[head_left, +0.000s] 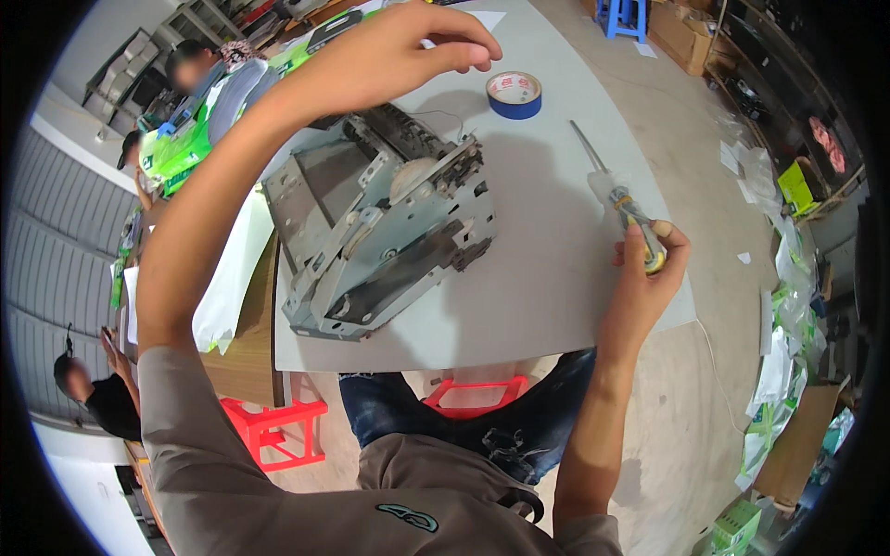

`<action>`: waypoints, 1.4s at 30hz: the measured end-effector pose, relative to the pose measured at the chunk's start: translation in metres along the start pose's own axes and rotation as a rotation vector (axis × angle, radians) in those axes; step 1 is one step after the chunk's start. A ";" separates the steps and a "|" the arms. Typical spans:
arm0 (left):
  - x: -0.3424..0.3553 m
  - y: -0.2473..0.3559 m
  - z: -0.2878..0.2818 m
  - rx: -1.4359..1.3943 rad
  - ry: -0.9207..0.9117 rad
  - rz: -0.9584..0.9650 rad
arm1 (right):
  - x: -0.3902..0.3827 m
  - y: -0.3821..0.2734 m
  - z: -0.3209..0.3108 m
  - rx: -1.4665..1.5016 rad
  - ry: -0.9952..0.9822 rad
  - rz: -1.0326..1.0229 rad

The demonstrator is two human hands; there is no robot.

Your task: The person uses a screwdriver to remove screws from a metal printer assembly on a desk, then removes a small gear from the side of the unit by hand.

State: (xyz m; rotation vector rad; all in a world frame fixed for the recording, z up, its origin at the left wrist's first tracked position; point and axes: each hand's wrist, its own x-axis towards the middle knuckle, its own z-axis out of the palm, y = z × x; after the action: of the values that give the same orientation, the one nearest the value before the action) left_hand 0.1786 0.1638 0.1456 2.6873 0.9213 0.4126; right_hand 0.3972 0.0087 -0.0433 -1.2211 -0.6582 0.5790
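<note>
Blue stool (623,18) at top right, brown cardboard box (681,39) near it. Red stool (295,448) at lower left, second red stool (475,411) at lower middle. Yellow-green box (795,189) right, green carton (737,524) lower right. Grey ribbed shutter (57,246) left, person in black (113,406) lower left.

A boxy grey metal machine frame (389,232) stands on the left part of the flat, pale grey table (547,296). A round blue roll of tape (516,110) lies right of the frame's far end; farther right and nearer, a slim metal screwdriver (623,198) with a translucent handle is in the right hand (651,264).
</note>
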 end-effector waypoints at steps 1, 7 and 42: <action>-0.020 0.025 -0.004 -0.035 0.045 -0.020 | 0.000 0.000 -0.001 -0.027 0.006 -0.019; -0.138 0.106 0.015 0.282 0.376 -0.190 | -0.004 0.004 -0.004 -0.051 -0.061 -0.059; -0.167 0.121 0.118 0.439 0.816 -0.389 | -0.004 0.003 -0.004 -0.021 -0.140 -0.057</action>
State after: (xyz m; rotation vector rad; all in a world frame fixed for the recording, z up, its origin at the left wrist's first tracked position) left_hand 0.1607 -0.0522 0.0481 2.5767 1.8956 1.4024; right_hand 0.3976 0.0039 -0.0477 -1.1844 -0.8166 0.6152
